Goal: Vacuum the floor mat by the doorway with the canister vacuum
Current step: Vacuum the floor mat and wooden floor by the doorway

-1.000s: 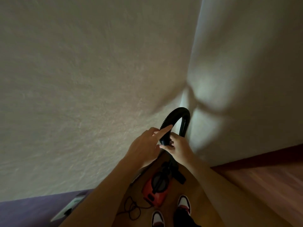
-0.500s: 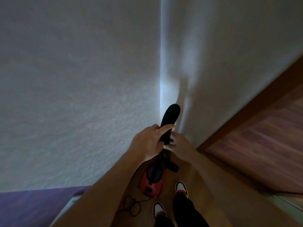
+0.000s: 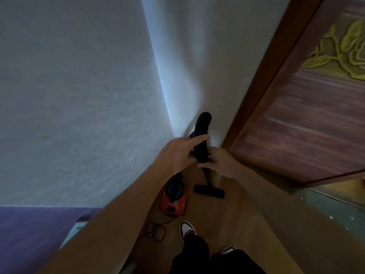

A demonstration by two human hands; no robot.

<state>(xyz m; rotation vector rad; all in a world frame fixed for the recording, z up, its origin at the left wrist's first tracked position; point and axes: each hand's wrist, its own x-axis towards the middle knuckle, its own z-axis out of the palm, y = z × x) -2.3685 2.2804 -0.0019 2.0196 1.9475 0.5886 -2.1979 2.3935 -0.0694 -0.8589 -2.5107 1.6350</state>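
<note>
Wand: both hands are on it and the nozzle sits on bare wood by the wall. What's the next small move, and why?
Probably swing the nozzle right, toward the yellow-patterned mat past the door frame. The left hand and right hand both grip the wand, yet the nozzle rests on the wood floor beside the red canister, short of the mat.

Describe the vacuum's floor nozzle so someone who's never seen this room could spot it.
Find the brown door frame on the right and follow it down to the wood floor. There, right of the red canister vacuum, lies the floor nozzle. It is the flat black bar at the end of the wand, unlike the rounded red canister.
</note>
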